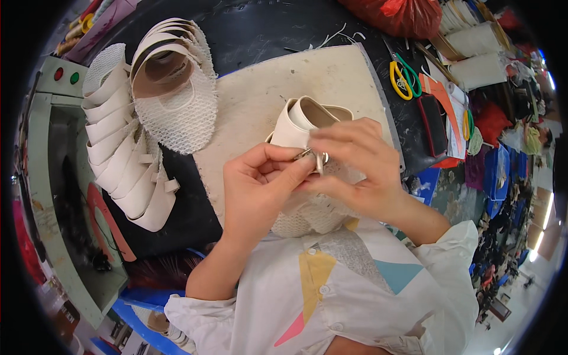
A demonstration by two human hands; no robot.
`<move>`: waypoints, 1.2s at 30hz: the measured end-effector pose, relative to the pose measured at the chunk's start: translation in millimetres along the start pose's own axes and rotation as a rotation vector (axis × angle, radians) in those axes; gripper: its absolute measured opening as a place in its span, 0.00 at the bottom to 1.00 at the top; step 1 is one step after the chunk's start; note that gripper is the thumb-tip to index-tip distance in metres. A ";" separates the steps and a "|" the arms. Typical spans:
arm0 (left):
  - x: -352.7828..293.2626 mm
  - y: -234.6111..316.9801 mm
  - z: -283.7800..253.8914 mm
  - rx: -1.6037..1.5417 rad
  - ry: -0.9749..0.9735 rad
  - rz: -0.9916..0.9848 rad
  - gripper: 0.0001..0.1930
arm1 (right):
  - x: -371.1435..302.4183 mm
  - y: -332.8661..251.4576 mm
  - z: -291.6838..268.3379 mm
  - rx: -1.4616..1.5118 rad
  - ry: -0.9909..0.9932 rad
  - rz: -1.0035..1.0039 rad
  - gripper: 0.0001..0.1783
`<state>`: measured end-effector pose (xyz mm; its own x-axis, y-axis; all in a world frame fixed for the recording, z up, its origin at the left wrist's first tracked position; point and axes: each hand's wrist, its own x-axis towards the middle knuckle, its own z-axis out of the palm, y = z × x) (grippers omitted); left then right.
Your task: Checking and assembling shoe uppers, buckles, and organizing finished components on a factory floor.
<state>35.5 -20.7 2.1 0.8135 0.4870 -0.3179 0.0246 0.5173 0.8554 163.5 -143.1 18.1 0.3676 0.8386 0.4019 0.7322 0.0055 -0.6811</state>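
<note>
A cream shoe upper (290,131) with straps and a white mesh part (313,216) lies in front of me, at the near edge of a pale work board (242,100). My left hand (251,186) pinches a small metal buckle (305,154) between thumb and fingertips, over the upper. Close beside it, my right hand (373,168) has its fingers stretched out and its thumb apart, somewhat blurred. A short strap end with a shiny metal piece (323,158) shows between the two hands. Both hands hide much of the upper.
Stacked cream mesh uppers (177,115) and an overlapping row of strapped ones (121,154) lie to the left. A grey machine (50,112) stands beyond them. Scissors with yellow and green handles (400,83) and a dark case (432,125) lie right; a red bag (396,18) is at the back.
</note>
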 end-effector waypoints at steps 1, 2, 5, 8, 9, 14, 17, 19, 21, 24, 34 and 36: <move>0.2 -3.3 3.6 -0.005 0.027 0.000 0.06 | -0.5 0.6 0.1 -0.131 0.010 -0.075 0.18; 0.7 -7.3 6.7 -0.009 0.054 0.000 0.06 | -2.5 -2.7 -3.0 -0.237 0.015 -0.101 0.18; 1.0 -17.2 17.2 0.000 0.089 0.031 0.07 | -12.0 -0.8 5.0 -0.295 0.088 -0.112 0.15; 5.4 -20.8 24.3 0.012 0.109 0.050 0.08 | -14.2 3.0 7.8 -0.240 0.164 -0.021 0.11; 6.4 -20.9 24.4 -0.006 0.105 0.054 0.09 | -13.4 1.6 5.4 -0.220 0.150 0.025 0.09; 7.0 -15.8 19.8 -0.014 0.079 0.020 0.11 | -7.7 6.0 -6.1 0.656 0.104 0.662 0.09; 8.9 -13.9 16.3 -0.046 0.042 -0.007 0.10 | -7.2 19.8 -12.3 1.054 0.043 0.828 0.13; 9.6 -13.1 14.6 -0.073 0.034 -0.029 0.10 | -8.2 24.3 -12.5 1.195 0.004 0.903 0.14; 11.3 -13.1 14.2 -0.080 0.038 -0.042 0.10 | -11.4 28.8 -11.2 1.331 -0.001 0.941 0.14; 13.3 -15.0 12.0 -0.121 0.029 -0.066 0.09 | -14.6 31.0 -8.2 1.475 0.011 0.977 0.14; 7.2 -19.7 19.8 0.133 0.111 0.128 0.06 | -21.7 -3.6 2.5 0.497 0.177 0.607 0.10; 4.0 -21.8 21.1 0.172 0.149 0.215 0.06 | -20.1 -0.6 4.7 0.104 0.110 0.077 0.10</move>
<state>50.5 -44.9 -9.2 0.7166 0.6769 -0.1681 -0.0303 0.2711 0.9621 152.9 -157.4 7.5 0.4847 0.7743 0.4069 0.6381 0.0051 -0.7699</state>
